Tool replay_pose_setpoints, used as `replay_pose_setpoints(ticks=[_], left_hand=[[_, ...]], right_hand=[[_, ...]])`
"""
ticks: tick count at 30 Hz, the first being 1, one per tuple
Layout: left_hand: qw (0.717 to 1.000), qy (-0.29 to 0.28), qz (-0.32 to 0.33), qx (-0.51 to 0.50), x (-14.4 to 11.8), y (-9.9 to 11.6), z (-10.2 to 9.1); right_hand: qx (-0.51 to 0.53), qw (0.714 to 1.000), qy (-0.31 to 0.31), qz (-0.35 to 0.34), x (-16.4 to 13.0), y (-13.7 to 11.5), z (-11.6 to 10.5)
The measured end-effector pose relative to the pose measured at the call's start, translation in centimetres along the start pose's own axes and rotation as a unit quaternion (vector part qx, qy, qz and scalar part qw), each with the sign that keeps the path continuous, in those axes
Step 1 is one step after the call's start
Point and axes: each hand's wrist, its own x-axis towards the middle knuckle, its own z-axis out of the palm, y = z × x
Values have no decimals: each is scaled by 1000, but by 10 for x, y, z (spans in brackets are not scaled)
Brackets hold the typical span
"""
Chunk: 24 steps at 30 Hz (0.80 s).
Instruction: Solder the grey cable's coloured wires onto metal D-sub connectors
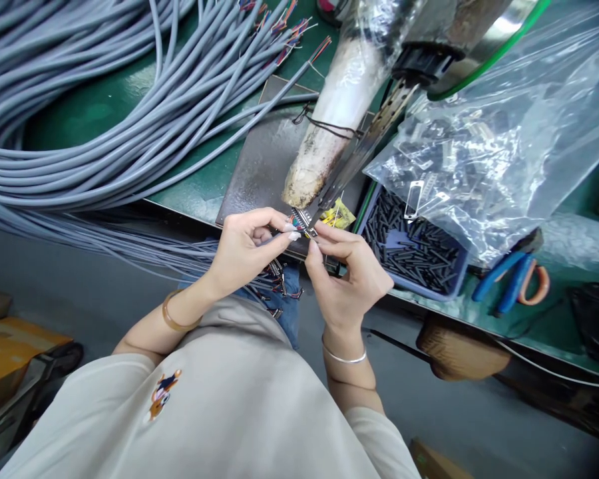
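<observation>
A thick bundle of grey sheathed cables [80, 100], too many to count, lay coiled on the green bench, ends stripped. The left hand [244, 249] and right hand [347, 273] pinched one small metal multi-pin connector [303, 223] between fingertips, likely steadying it at the wrapped, taped nozzle [324, 133]. One blue tray of black sleeves [414, 249], one clear plastic bag of parts [504, 133] and one blue-handled pliers [512, 276] sat rightward, within reach.

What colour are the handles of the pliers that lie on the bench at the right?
The pliers have blue handles; the head view shows them clearly.
</observation>
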Motion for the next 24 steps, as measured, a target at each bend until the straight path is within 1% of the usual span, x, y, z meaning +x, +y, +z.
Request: replay_pose_setpoints(ticks=[6, 11, 18, 24], left_hand=[[999, 6, 41, -2, 1, 6, 0], [999, -8, 40, 8, 1, 7, -2], [998, -11, 34, 49, -1, 1, -3], [997, -15, 48, 52, 0, 7, -3]], right_hand=[[-15, 999, 20, -38, 7, -2, -2], [-39, 998, 7, -52, 7, -4, -4], [-30, 999, -3, -39, 4, -1, -2], [-27, 999, 7, -41, 7, -1, -2]])
